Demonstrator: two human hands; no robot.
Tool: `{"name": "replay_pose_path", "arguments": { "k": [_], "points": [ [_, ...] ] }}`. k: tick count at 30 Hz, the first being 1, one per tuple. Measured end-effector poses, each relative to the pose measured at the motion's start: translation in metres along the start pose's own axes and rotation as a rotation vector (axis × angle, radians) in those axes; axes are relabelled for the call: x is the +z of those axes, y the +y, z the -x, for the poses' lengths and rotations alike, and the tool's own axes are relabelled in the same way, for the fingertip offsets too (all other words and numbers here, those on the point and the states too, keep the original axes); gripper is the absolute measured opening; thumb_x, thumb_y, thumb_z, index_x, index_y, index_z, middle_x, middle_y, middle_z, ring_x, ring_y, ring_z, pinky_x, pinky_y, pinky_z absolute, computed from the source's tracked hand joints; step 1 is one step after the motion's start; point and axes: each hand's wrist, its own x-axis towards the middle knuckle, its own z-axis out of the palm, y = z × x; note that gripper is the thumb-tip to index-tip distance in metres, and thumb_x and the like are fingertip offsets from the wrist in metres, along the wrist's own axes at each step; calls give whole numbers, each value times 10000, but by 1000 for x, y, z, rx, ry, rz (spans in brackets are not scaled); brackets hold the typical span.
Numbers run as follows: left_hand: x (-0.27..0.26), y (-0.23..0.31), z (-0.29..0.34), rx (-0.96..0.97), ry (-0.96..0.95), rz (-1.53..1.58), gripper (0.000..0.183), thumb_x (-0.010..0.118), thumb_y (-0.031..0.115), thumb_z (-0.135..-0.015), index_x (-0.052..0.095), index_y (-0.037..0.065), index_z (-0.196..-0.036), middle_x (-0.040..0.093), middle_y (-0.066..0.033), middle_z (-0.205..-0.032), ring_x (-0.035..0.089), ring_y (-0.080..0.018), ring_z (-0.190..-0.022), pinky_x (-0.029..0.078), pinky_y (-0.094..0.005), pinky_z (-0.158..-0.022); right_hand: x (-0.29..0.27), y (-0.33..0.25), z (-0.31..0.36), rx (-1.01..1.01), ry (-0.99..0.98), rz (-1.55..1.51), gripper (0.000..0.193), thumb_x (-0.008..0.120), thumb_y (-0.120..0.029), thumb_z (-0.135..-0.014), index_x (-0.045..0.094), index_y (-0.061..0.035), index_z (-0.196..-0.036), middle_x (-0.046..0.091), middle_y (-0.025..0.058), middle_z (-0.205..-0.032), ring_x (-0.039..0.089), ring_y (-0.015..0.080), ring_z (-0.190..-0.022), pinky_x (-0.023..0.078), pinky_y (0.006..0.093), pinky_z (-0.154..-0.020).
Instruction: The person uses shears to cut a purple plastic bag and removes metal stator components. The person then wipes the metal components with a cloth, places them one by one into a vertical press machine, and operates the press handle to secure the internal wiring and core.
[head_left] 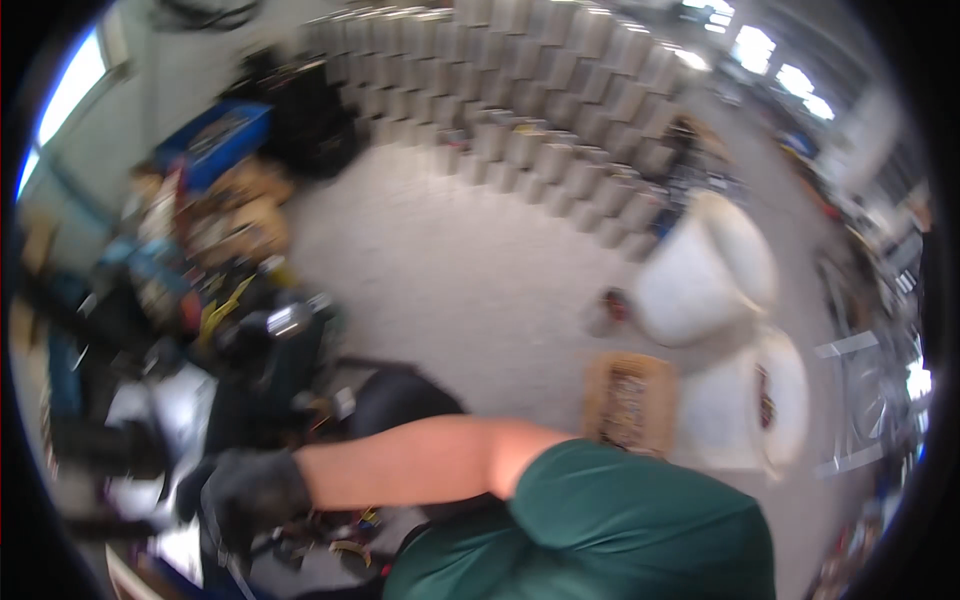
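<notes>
My right arm, in a green sleeve, reaches across to the left. At its end my right hand (255, 497) wears a dark glove. Motion smears its fingers, so their grip cannot be made out. It is over the cluttered work area at the lower left, close to dark machine parts (110, 450) and a pale, sheet-like surface (185, 405). Small loose pieces (350, 555) lie just beside the glove. A shiny metal piece (290, 320) sits farther back amid the clutter. My left hand does not show.
Stacked metal cylinders (550, 60) line the back. On the right stand two white tubs (690, 285) (720, 410) and a cardboard box (663, 400) of small parts. A blue crate (245, 125) and a black heap (310, 120) are at the far left.
</notes>
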Motion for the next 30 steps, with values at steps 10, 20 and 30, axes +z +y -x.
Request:
{"name": "replay_pose_path", "arguments": {
  "k": [10, 20, 30],
  "points": [
    [-199, -103, 144, -658, -33, -508, 177, 597, -35, -930, 694, 10, -1071, 710, -157, -1016, 679, -291, -970, 528, -377, -905, 40, -24, 7, -324, 366, 686, 289, 573, -37, -1033, 606, -52, -1319, 632, 181, -1384, 638, 296, -1258, 536, 392, -1041],
    [-116, -71, 3, -618, 786, 321, 85, 590, 74, -1004, 662, 43, -1037, 623, -15, -827, 571, -98, -699, 493, -243, -670, -14, 15, 2, -178, 81, 1390, 377, 580, -58, -1021, 601, -76, -1396, 614, 140, -1454, 571, 227, -1340, 424, 376, -1132],
    [102, 51, -142, -589, 427, 1260, 97, 590, 169, -1045, 645, 94, -1073, 580, 37, -798, 524, -52, -687, 427, -198, -605, -51, 77, 1, 225, 104, 1292, 583, 743, -203, -966, 505, -19, -1466, 612, 137, -1413, 595, 213, -1255, 450, 358, -1105]
  ]
}}
